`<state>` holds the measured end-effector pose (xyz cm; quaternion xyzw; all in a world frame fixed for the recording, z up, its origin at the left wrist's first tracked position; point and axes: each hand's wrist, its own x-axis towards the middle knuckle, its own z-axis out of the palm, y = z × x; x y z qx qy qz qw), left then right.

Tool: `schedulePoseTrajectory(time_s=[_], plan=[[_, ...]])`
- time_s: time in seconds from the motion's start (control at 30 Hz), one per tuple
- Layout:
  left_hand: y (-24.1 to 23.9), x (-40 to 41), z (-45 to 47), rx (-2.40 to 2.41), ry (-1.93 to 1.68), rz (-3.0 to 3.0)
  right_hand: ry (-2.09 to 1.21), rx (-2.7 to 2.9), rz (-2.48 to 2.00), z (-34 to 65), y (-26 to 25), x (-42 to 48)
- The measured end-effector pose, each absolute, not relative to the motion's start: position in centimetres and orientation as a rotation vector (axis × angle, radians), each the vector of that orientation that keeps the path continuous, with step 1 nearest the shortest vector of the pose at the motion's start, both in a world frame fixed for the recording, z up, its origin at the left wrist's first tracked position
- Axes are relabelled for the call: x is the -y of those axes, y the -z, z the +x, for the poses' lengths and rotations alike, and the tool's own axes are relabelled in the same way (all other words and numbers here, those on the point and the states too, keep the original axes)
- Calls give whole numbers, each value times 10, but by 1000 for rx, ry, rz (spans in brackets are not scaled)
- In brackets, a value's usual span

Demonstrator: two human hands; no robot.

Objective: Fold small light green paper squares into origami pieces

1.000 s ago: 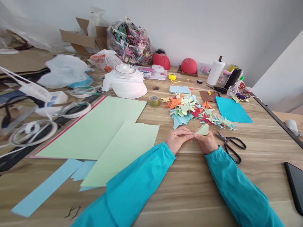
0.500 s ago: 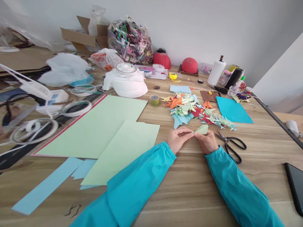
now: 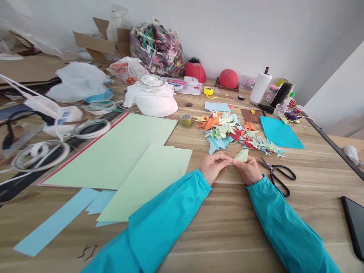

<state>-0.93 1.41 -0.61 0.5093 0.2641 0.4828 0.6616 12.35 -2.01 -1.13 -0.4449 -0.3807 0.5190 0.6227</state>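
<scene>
A small piece of folded light-green paper (image 3: 241, 156) is pinched between my two hands above the table. My left hand (image 3: 215, 167) grips its left end between thumb and fingers, where the tip is mostly hidden. My right hand (image 3: 249, 169) is closed on the lower part, with a pointed flap standing up above the thumb. Just beyond my hands lies a heap of folded paper cranes (image 3: 226, 131) in orange, green, blue and red. A pair of black-handled scissors (image 3: 277, 172) lies on the table to the right of my right hand.
Large light-green sheets (image 3: 148, 182) and blue paper strips (image 3: 57, 222) spread on the left. A spool of thread (image 3: 186, 120) stands left of the cranes. A turquoise sheet (image 3: 281, 132) lies at the right, and a phone (image 3: 354, 227) is at the right edge.
The folded paper's upright flap has tilted slightly and shifted a little left in my right hand. Both hands keep their pinch in nearly the same place.
</scene>
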Motion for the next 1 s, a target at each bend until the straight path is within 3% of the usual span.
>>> schedulePoseTrajectory(time_s=[1.0], plan=[[-2,-15,-15,-681,-1087,1270,-1227,832,-946,123,12,19]])
